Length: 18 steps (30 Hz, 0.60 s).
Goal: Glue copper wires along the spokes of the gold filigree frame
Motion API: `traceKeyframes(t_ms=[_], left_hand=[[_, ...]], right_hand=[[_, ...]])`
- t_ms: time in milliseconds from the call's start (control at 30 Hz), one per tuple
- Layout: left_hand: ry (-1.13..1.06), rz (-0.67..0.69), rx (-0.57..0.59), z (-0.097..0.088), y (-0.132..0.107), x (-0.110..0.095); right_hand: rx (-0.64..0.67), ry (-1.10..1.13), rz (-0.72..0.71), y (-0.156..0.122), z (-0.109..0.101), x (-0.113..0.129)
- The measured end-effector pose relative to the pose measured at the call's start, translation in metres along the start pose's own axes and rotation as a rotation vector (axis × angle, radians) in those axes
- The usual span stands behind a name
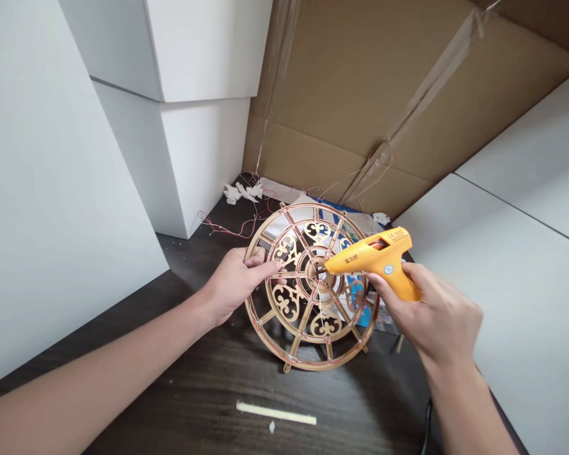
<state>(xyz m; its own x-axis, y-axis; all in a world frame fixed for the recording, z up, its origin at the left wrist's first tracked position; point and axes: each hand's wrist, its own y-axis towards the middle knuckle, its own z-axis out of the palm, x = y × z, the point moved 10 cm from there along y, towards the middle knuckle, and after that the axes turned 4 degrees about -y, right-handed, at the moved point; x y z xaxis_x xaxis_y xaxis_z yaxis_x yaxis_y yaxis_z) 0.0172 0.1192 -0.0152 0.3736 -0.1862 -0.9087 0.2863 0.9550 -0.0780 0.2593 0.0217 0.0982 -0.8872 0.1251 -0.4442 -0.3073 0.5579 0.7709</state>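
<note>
My left hand [241, 278] grips a round wooden wheel frame [299, 325] by its left side, thumb on a spoke and fingers behind. The wheel is tilted up toward me, with scrollwork panels between its spokes and thin red and white wires running along its rings. In my right hand [436, 316] is a yellow hot glue gun [367, 256], pointed left. Its nozzle is at the wheel's hub, where a dark tip and a white wire show; whether it touches the wood I cannot tell.
A glue stick [275, 413] and a small white scrap [272, 427] lie on the dark table [208, 392] in front. Loose wires [227, 229] and crumpled tissue [243, 191] are behind the wheel. White panels [208, 151] and a cardboard sheet [341, 82] enclose the space; a black cord [427, 426] runs at lower right.
</note>
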Motion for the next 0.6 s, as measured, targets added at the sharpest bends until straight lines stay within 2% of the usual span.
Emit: traceKeyframes(t_ms=[600], left_hand=[[-0.007, -0.011, -0.014, -0.0009, 0.0016, 0.0037]], right_hand=[[-0.015, -0.039, 0.018, -0.0014, 0.0009, -0.0025]])
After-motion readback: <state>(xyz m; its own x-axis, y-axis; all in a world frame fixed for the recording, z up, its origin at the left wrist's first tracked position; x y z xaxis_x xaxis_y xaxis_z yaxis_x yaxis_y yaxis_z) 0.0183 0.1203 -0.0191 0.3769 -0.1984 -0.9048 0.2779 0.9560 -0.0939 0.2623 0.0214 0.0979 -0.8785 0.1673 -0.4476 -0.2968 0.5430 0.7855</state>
